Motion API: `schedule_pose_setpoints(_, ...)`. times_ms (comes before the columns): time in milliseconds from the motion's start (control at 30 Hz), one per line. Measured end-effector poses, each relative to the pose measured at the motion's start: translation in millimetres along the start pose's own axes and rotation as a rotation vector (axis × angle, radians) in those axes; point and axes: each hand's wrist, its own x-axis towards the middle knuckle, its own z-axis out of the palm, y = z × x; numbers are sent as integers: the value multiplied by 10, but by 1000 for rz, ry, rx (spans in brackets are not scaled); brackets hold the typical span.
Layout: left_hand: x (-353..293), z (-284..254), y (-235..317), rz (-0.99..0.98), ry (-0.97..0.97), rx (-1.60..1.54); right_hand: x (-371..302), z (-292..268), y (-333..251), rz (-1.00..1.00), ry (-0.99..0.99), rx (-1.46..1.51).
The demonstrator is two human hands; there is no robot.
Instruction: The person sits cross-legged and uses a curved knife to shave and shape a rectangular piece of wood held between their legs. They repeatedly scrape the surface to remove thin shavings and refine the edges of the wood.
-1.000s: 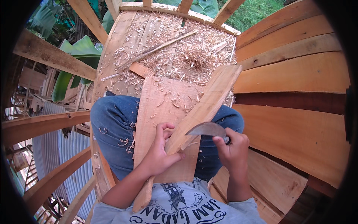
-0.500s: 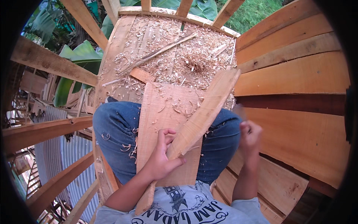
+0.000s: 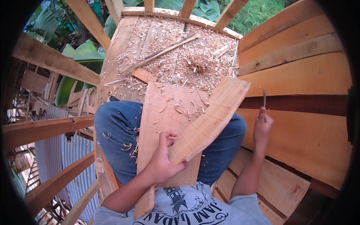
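For clean, safe shaving, brace the paddle-shaped wood (image 3: 212, 122), which slants from seven to one o'clock over the flat board (image 3: 154, 120) on the thighs, and send strokes toward one o'clock, away from the left hand (image 3: 162, 162). That hand's fingers are half-curled around the wood's narrow part; the right hand (image 3: 262, 126), at its two o'clock, is closed tightly on the knife (image 3: 264, 97), blade toward twelve, apart from the wood.
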Motion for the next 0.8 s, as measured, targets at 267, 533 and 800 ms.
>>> schedule_pose_setpoints(267, 29, -178, 428, 107, 175, 547, -526, 305, -272, 38, -334, 521)
schedule_pose_setpoints(533, -13, -313, 814, 333, 211, 991, -786, 674, -774, 270, -522, 1036)
schedule_pose_setpoints(800, -163, -418, 905, 417, 103, 720, -753, 760, -701, 515, -457, 1394)
